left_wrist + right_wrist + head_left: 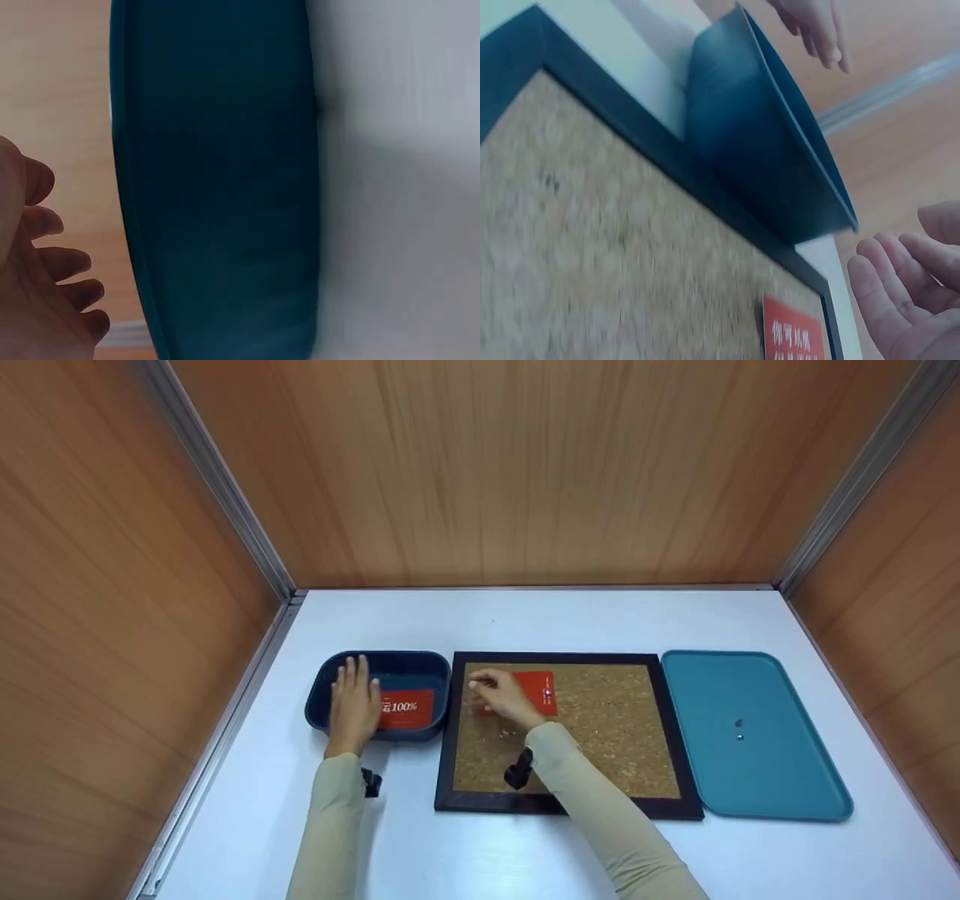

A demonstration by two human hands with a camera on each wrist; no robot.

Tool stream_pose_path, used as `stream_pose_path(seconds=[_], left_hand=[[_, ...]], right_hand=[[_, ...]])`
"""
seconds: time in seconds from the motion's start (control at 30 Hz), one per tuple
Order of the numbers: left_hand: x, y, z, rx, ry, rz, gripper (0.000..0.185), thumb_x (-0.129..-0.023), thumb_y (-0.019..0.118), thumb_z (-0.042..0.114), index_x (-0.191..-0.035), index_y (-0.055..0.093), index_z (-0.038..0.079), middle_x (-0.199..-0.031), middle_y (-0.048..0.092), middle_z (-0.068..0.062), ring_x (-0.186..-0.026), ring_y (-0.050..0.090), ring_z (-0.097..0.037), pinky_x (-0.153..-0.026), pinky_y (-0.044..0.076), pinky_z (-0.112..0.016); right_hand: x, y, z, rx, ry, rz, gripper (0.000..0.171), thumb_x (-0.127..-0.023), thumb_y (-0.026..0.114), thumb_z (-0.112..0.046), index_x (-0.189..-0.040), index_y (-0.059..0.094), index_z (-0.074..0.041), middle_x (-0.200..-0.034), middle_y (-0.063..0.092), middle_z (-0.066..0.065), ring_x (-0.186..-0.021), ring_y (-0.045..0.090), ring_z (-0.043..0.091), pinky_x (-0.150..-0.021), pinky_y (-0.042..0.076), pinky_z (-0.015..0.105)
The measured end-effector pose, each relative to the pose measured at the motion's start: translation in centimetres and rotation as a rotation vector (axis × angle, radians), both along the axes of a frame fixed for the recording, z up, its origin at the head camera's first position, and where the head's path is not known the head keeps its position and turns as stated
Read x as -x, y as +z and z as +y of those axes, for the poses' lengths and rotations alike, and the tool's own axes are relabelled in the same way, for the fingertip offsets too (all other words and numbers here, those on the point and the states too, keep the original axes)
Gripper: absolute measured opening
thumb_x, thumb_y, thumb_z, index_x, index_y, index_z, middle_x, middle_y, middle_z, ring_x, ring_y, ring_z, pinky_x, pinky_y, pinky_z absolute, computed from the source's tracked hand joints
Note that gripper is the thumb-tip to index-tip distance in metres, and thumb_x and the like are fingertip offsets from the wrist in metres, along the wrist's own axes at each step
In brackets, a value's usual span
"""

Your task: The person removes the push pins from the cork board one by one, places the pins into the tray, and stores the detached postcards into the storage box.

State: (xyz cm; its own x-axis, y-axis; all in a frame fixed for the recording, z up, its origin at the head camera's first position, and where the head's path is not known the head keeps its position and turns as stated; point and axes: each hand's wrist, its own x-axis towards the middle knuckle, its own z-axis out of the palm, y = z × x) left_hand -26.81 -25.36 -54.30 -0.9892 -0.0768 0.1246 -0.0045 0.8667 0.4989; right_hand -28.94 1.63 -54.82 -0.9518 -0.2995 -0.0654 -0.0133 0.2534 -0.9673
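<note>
My left hand (352, 701) lies with straight fingers over the left side of a dark blue bin (390, 655); beside it in the bin is a red card (409, 709) printed "100%". The left wrist view shows that hand's fingers (45, 285) relaxed and holding nothing, next to the bin's outer wall (225, 187). My right hand (499, 695) rests on a black-framed cork board (600, 735), covering the left edge of a second red card (541, 690). From the right wrist, its fingers (907, 292) look loosely spread above the card (791, 337), with nothing seen between them.
A teal tray (750, 780) lies right of the board with a few small pins (739, 729) on it. All stand on a white table boxed in by wooden walls on three sides. The bin (757, 150) touches the board's left frame.
</note>
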Motion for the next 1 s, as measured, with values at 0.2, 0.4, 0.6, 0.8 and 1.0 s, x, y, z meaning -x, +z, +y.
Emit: stream_pose_path(seconds=[0.2,0.4,0.6,0.8,1.0], left_hand=[[0.0,0.1,3.6,0.069,-0.088,0.095,0.052,-0.103,0.036,0.023,-0.150,0.028,0.002,-0.157,0.023,-0.022,-0.146,0.018,-0.040,-0.119,0.015,-0.055],[-0.3,0.2,7.3,0.092,-0.184,0.141,0.050,-0.104,0.038,0.023,-0.150,0.032,0.005,-0.156,0.029,-0.016,-0.147,0.021,-0.035,-0.120,0.014,-0.051],[-0.9,-0.2,10.6,0.119,-0.273,0.123,0.050,-0.104,0.041,0.023,-0.150,0.031,0.008,-0.156,0.029,-0.013,-0.146,0.022,-0.034,-0.120,0.015,-0.049],[-1.1,-0.9,13.2,0.137,-0.351,0.094,0.050,-0.103,0.042,0.024,-0.150,0.033,0.008,-0.155,0.032,-0.011,-0.145,0.026,-0.031,-0.118,0.022,-0.050],[-0.9,-1.3,15.2,0.149,-0.405,0.071,0.049,-0.104,0.038,0.026,-0.149,0.034,0.007,-0.155,0.033,-0.010,-0.145,0.027,-0.029,-0.119,0.022,-0.048]], right_hand=[[0.2,-0.7,2.2,0.003,-0.047,-0.001,0.035,-0.098,0.055,-0.014,-0.126,0.057,0.006,-0.116,0.063,0.022,-0.104,0.062,0.042,-0.086,0.055,0.046],[0.5,-1.2,4.3,-0.003,-0.111,0.016,0.034,-0.097,0.056,-0.013,-0.124,0.058,0.008,-0.118,0.062,0.023,-0.105,0.063,0.040,-0.089,0.055,0.045],[0.2,-1.0,6.0,-0.019,-0.160,-0.009,0.035,-0.097,0.056,-0.013,-0.124,0.058,0.010,-0.117,0.061,0.027,-0.105,0.063,0.040,-0.090,0.055,0.045],[0.6,-2.3,8.1,-0.064,-0.190,-0.004,0.034,-0.097,0.057,-0.014,-0.124,0.060,0.006,-0.113,0.064,0.023,-0.099,0.066,0.033,-0.084,0.057,0.038],[0.6,-2.5,9.7,-0.031,-0.191,-0.007,0.035,-0.099,0.053,-0.011,-0.125,0.056,0.012,-0.109,0.063,0.027,-0.098,0.063,0.039,-0.082,0.057,0.041]])
